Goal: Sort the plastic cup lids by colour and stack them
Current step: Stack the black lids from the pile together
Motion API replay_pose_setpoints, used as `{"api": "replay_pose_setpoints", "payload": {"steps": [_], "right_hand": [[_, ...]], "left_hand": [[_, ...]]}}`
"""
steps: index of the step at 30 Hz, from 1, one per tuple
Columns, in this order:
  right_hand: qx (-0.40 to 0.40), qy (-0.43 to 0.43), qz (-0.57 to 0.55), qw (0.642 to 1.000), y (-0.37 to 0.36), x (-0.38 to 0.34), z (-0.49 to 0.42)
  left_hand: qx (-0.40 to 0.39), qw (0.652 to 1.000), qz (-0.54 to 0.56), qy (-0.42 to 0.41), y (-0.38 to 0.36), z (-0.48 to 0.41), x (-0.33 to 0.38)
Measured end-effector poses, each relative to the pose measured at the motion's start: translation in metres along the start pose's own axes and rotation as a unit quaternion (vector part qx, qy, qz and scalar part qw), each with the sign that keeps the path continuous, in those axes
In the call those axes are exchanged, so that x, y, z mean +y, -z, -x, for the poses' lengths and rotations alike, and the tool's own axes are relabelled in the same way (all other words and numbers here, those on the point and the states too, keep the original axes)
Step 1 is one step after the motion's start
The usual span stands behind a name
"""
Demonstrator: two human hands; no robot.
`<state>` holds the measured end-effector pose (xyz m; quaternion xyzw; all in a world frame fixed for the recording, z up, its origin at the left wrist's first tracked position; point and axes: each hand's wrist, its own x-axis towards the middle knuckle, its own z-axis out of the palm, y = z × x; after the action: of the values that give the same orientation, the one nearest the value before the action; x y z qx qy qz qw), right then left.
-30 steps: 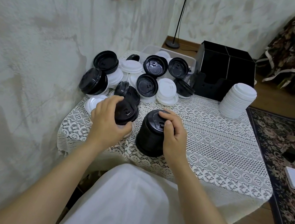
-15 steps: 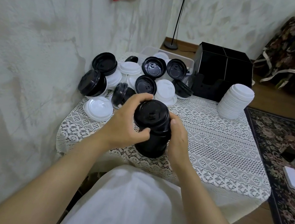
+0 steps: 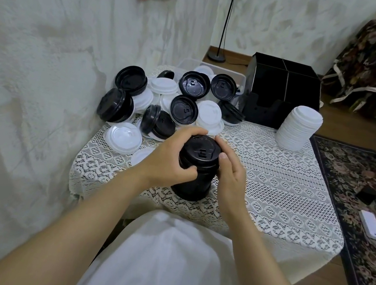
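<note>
Clock bearings are taken from the black stack (image 3: 194, 181), with 12 pointing away from me.

Black stack: lids nested into one upright column. It stands on the lace cloth (image 3: 275, 183) of the table, near the edge closest to me and left of the table's middle. The top lid (image 3: 202, 150) lies level, and a small tab shows at its centre.

Left hand (image 3: 169, 158): comes in from 8 o'clock. My fingers curl over the far rim of the top lid and my thumb presses the side of the column a little lower. It is a close wrap and has hold of the stack.

Right hand (image 3: 229, 174): comes in from 4 o'clock. My thumb tip sits on the top lid's rim at 3 o'clock and my index fingertip on the rim at about 1 o'clock. The other fingers are hidden behind the column. This hand also holds the stack, pinching it at the top.

Unsorted heap (image 3: 164, 98): black and white lids mixed, some flat and some on edge. It lies at 11 to 12 o'clock, against the wall. A single white lid (image 3: 123, 137) lies flat at 9 o'clock, just beside the heap.

White stack (image 3: 298, 129): an upright column at 2 o'clock, well apart from the black one, near the far right edge of the table.

Black box (image 3: 280, 96): divided into compartments, at 1 o'clock, just beside the white stack. A clear tub (image 3: 190, 63) at 12 o'clock, behind the heap, has lids in it.
</note>
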<state>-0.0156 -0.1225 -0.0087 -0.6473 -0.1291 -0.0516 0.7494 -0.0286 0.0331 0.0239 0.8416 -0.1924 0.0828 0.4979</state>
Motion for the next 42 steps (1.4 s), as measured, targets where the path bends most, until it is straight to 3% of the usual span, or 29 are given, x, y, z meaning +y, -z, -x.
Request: {"api": "replay_pose_setpoints", "payload": {"steps": [15, 36, 42], "right_hand": [[0.006, 0.007, 0.012, 1.000, -0.003, 0.008, 0.006], [0.050, -0.021, -0.057, 0.997, -0.006, 0.022, 0.008], [0.042, -0.003, -0.008, 0.999, -0.006, 0.007, 0.000]], "left_hand": [[0.006, 0.997, 0.065, 0.047, -0.013, 0.012, -0.018], [0.033, 0.989, 0.136, 0.039, -0.032, 0.015, -0.029], [0.037, 0.990, 0.128, 0.036, -0.031, 0.013, -0.029]]}}
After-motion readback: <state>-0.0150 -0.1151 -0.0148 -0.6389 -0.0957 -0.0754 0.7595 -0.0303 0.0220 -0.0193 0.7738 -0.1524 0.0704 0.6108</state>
